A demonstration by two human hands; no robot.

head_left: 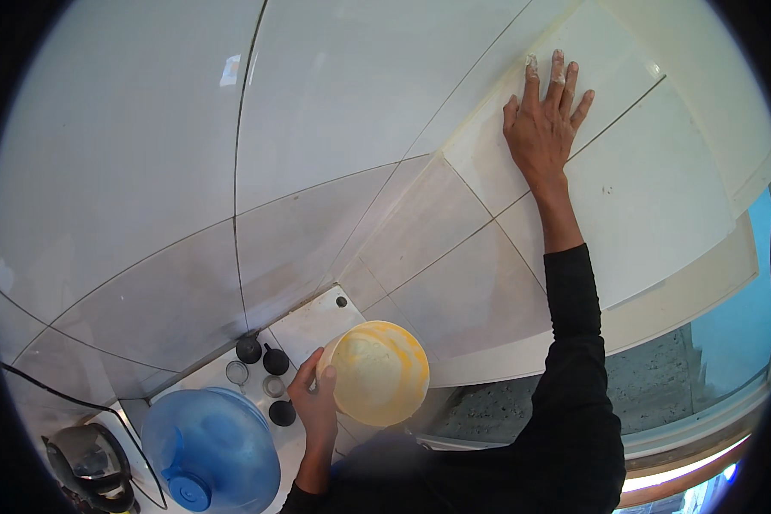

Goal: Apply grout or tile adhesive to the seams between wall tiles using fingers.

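My left hand grips the rim of a yellow bowl smeared inside with pale batter or dough, held low in the picture above the white counter. My right hand is stretched far up with its fingers spread, its palm flat against the white tiled wall. White residue coats its fingertips. The black sleeve of that arm runs down to the lower edge.
A large blue water jug stands at the lower left. Beside it are three small black-lidded jars and two small glasses. A dark kettle with a black cable sits at the far lower left. A window is at the right.
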